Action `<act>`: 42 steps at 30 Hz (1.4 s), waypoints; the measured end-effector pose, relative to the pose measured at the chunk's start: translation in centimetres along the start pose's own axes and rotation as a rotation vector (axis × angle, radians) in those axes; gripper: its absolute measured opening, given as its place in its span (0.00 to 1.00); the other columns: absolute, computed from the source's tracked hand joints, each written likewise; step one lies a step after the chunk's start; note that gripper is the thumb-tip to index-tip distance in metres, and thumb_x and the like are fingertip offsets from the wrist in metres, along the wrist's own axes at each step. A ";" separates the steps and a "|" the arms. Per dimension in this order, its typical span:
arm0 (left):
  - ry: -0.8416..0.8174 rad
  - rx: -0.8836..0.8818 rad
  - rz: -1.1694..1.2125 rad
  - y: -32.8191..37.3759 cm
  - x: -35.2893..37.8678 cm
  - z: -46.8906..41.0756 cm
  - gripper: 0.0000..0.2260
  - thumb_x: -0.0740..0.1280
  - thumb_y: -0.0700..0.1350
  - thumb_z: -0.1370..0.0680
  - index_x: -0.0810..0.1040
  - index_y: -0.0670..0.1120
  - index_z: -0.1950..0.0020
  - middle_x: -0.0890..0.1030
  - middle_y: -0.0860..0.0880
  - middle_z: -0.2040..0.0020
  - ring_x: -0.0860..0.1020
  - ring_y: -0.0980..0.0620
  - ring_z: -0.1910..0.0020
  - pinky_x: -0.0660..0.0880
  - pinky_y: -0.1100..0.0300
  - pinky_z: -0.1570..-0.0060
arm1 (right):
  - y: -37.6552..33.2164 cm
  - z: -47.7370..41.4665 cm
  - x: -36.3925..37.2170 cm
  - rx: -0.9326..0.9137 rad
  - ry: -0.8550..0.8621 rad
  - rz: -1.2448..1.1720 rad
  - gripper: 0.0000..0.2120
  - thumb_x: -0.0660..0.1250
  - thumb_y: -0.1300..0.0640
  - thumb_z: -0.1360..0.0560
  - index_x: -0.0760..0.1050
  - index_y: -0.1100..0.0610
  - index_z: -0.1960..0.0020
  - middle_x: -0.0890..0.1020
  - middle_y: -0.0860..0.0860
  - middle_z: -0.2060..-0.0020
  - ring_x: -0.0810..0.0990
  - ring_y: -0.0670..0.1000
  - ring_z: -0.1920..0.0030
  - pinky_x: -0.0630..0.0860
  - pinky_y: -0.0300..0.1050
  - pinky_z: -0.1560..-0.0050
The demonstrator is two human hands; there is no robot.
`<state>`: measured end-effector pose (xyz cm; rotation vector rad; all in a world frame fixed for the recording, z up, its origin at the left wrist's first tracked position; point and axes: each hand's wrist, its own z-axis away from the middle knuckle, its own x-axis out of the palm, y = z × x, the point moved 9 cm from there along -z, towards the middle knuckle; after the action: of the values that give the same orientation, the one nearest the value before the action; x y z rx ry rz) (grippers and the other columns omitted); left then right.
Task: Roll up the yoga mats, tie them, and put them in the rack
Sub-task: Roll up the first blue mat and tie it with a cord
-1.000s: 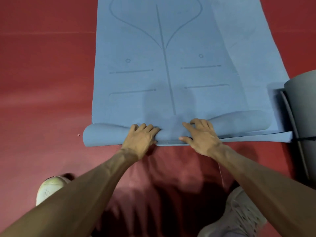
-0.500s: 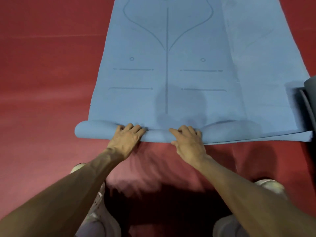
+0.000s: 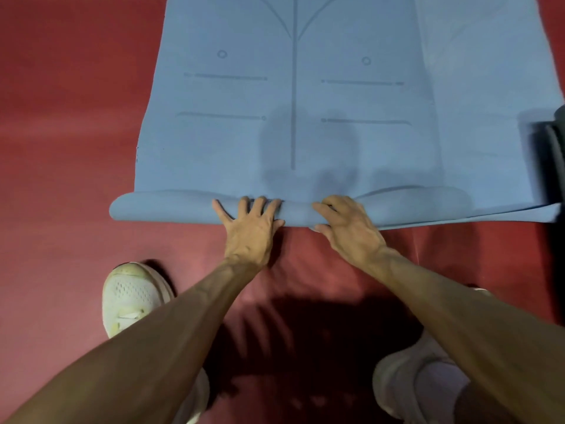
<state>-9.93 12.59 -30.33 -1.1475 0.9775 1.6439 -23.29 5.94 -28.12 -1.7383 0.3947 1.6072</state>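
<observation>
Red floor (image 3: pixel 61 154) — blue mat (image 3: pixel 305 142), white shoes (image 3: pixel 131 296).

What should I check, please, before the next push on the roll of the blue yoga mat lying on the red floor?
1. Left hand pressing on the blue yoga mat's roll: ok.
2. Right hand gripping the roll: ok.
3. Roll even across its width: not ok, the right end lies flatter and skewed.
4. Unrolled part lying flat on the red floor: ok.
5. Dark grey rolled mat clear of the blue mat's right edge: cannot tell.
</observation>
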 end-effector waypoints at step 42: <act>-0.338 -0.124 0.374 -1.5 1.3 -3.1 0.06 0.71 0.46 0.28 0.75 0.49 0.57 0.81 0.47 0.52 0.78 0.46 0.52 0.73 0.58 0.54 | 3.9 0.1 2.0 0.458 -0.184 -0.321 0.20 0.80 0.50 0.38 0.72 0.54 0.56 0.73 0.44 0.59 0.74 0.48 0.57 0.66 0.42 0.57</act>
<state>-7.95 10.48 -32.59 -0.7543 0.9154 2.1402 -25.58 3.82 -31.18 -1.2276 0.3413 1.3074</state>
